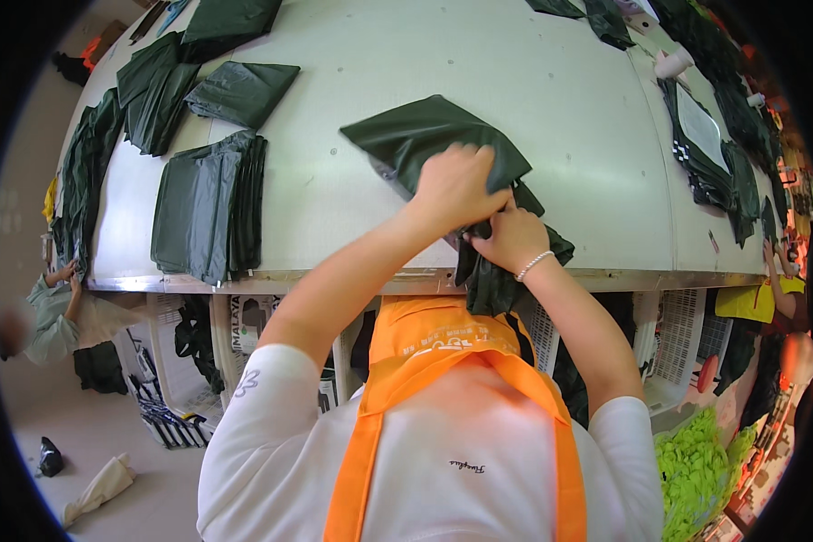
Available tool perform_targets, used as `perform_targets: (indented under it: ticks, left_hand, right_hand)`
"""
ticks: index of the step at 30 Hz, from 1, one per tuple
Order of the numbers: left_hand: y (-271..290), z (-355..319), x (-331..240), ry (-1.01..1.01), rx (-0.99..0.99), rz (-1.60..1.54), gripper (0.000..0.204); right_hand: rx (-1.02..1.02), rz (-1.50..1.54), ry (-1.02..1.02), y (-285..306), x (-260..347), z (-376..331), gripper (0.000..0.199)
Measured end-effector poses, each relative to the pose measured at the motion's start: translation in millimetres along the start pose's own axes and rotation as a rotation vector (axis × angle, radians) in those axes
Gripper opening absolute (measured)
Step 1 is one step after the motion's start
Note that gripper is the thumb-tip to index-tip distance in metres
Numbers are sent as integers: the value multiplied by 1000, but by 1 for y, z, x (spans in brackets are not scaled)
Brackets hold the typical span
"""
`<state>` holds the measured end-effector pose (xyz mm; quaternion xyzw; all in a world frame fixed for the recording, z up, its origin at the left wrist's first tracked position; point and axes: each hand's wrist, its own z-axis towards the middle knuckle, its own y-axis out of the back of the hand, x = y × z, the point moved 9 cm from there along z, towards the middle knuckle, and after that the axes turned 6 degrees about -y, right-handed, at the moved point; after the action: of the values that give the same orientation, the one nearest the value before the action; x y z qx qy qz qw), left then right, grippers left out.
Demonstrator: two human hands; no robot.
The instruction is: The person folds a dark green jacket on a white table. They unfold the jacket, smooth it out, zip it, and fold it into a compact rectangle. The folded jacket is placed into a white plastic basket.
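A dark green garment (415, 135) lies partly folded near the front edge of a pale work table (515, 81), its lower part hanging over the edge. My left hand (456, 185) presses down on the folded cloth with the fingers curled over its edge. Close beside it, my right hand (512, 237), with a bead bracelet at the wrist, pinches a bunched part of the same garment at the table's rim. I wear a white top and an orange apron.
Stacks of folded dark green garments (210, 208) lie at the left of the table, more along the far left and right edges. A person in pale green (59, 312) works at the left side. White crates (686, 348) stand under the table; bright green cloth (696, 470) is heaped lower right.
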<state>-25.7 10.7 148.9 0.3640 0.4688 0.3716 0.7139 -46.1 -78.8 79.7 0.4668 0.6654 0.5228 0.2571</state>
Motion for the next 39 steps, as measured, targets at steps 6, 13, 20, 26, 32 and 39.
perform_targets:
  ticks: [6, 13, 20, 26, 32, 39]
  left_hand:
    - [-79, 39, -22, -155, 332, 190, 12]
    - [-16, -30, -62, -440, 12, -335, 27]
    - [-44, -108, 51, -27, -197, -515, 82]
    - [-69, -95, 69, 148, -373, -629, 63]
    - [-129, -133, 55, 726, -345, -1327, 30]
    - [-186, -155, 72, 1156, -410, -1826, 31]
  right_hand:
    - [-338, -23, 306, 4, 22, -14, 33]
    - [-495, 537, 190, 8, -27, 3, 26]
    - [-541, 849, -22, 28, -71, 21, 50]
    - [-613, 767, -134, 14, -90, 47, 52]
    - [-611, 564, -34, 28, -48, 91, 53]
    - [-146, 128, 247, 21, 30, 84, 60]
